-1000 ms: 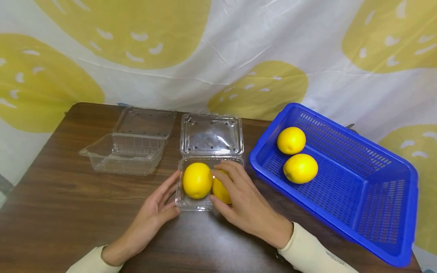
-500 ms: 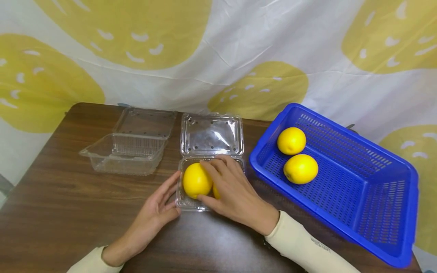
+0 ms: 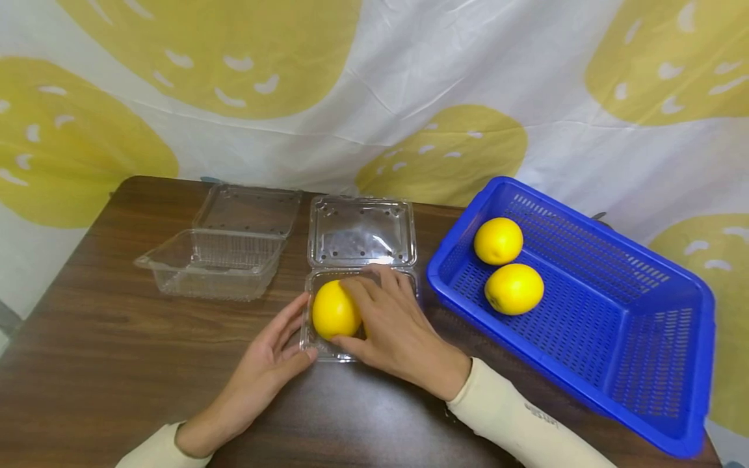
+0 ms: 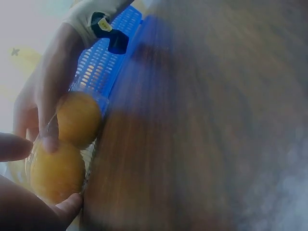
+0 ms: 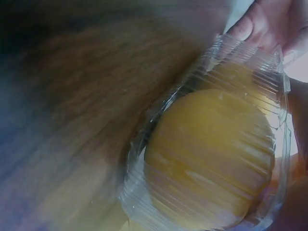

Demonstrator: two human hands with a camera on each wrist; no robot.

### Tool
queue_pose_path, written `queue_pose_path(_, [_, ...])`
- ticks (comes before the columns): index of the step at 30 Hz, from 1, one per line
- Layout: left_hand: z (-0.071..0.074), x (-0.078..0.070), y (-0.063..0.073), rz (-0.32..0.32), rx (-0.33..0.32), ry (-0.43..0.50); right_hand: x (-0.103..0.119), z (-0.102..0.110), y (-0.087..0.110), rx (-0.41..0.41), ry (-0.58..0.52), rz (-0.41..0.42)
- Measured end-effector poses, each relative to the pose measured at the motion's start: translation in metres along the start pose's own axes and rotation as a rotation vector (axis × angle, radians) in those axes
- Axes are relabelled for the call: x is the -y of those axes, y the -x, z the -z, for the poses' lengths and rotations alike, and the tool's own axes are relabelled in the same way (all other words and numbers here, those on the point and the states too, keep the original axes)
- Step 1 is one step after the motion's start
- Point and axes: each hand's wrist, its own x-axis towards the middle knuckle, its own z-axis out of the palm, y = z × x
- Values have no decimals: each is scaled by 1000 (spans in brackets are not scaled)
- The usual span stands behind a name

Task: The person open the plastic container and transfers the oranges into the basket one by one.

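Observation:
A clear plastic clamshell container point(image 3: 330, 354) stands with its lid folded back, two yellow lemons side by side inside. My left hand point(image 3: 257, 364) holds its left end, thumb at the front corner and fingers along the side wall. Over the container, my right hand point(image 3: 398, 325) grips the left lemon point(image 3: 335, 311), with its index finger on top and thumb at the front. The right lemon is hidden under that hand in the head view. The right wrist view shows the right lemon point(image 5: 207, 159) through the ribbed wall, the other behind it.
A second clamshell container point(image 3: 216, 279), open, stands to the left on the brown table point(image 3: 117, 364). At right a blue plastic basket point(image 3: 585, 383) holds two more lemons point(image 3: 515, 289). A fruit-print cloth point(image 3: 409, 65) hangs behind the table.
My right hand has shifted left from the right lemon to the left one, covering the right lemon. My left thumb has slid slightly right along the front corner of the container.

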Motion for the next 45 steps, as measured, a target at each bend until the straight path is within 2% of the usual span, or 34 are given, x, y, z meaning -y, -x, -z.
queue_pose_path(6, [0, 2, -1, 1, -5, -4, 0, -2, -1, -15, -4, -7])
queue_pose_path(14, [-1, 3, -2, 13, -5, -9, -1, -1, 0, -77, 5, 41])
queue_pose_path(24, [-2, 1, -2, 2, -10, 12, -2, 13, 2, -176, -10, 103])
queue_pose_path(31, [-2, 0, -1, -8, -14, 23, -4, 26, 9, -220, -31, 118])
queue_pose_path(45, [-3, -1, -2, -7, -22, 19, -10, 53, 24, -192, -57, 122])
